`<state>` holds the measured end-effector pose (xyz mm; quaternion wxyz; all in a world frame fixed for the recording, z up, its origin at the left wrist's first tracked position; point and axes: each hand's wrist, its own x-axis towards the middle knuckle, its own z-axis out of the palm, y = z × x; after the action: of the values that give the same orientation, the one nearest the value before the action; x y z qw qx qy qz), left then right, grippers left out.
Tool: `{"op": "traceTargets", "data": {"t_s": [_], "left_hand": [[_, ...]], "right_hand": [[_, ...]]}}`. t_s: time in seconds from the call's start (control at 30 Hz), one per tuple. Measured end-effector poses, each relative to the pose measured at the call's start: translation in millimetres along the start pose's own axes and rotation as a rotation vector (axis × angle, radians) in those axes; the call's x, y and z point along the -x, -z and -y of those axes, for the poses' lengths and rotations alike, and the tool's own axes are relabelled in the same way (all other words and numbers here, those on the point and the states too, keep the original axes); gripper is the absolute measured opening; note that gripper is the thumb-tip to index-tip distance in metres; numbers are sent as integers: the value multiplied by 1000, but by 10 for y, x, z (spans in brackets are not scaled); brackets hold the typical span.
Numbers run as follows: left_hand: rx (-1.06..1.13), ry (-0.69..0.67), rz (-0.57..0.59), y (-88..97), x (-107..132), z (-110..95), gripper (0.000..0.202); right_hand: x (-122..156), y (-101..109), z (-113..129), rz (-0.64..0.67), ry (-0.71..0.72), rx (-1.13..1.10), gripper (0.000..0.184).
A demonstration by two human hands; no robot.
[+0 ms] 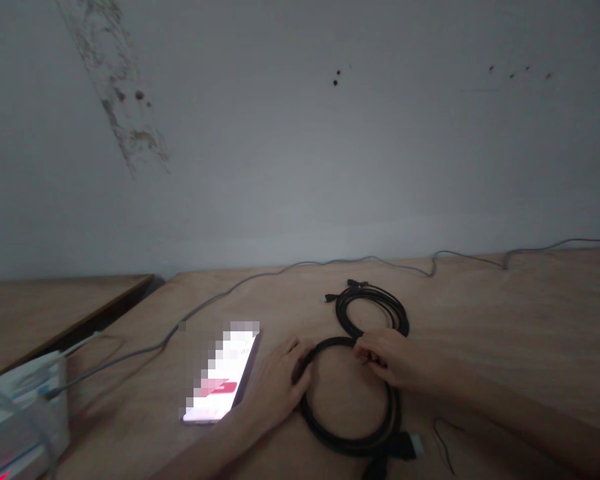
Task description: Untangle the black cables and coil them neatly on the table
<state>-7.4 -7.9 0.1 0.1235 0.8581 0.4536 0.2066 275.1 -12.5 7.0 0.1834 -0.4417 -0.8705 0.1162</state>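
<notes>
A thick black cable lies coiled (350, 440) on the wooden table (505, 313) in front of me. My left hand (280, 387) rests on the coil's left side with the fingers curled over the cable. My right hand (385, 357) pinches the top of the same coil, fingers closed on the cable. A second, smaller coil of black cable (373, 310) lies just behind, touching the big one near my right fingers; its plugs point left and back.
A lit phone (223, 377) lies face up left of my left hand. A thin grey wire (260, 277) runs along the table's back edge to a white device (23, 413) at the far left. A short black tie (445, 440) lies near my right forearm. A lower table (55, 307) stands left.
</notes>
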Motion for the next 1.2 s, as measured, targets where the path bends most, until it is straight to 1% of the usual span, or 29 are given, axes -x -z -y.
{"op": "traceTargets", "data": {"t_s": [0.1,0.17,0.23,0.4,0.53,0.67,0.77,0.93,1.07,1.13,1.2], "left_hand": [[-12,-14,6,-1,-5,11,36],[-23,-17,13,-5,-4,12,36],[-28,-11,9,-10,2,12,35],[-32,0,7,-9,10,-2,36],[-24,-10,22,10,2,-24,35],[-36,-15,23,10,-1,-24,34],[-28,-21,13,-3,0,-10,34],[-25,-14,-17,-11,4,0,34],[-24,-24,3,-5,1,5,34],[-32,-26,13,-5,-3,6,35],[-33,-24,12,-3,-7,2,34]], "right_hand": [[-49,-8,10,90,68,60,31],[-64,-28,6,142,82,106,32],[-64,-59,-11,158,83,146,33],[-45,-102,-48,128,57,125,27],[-26,-48,-35,43,30,42,29],[21,23,-32,31,52,-28,29],[50,44,-53,17,78,-39,31],[56,49,-34,85,108,0,25],[49,50,39,160,76,102,23],[50,39,50,164,69,113,23],[54,23,34,125,57,82,25]]}}
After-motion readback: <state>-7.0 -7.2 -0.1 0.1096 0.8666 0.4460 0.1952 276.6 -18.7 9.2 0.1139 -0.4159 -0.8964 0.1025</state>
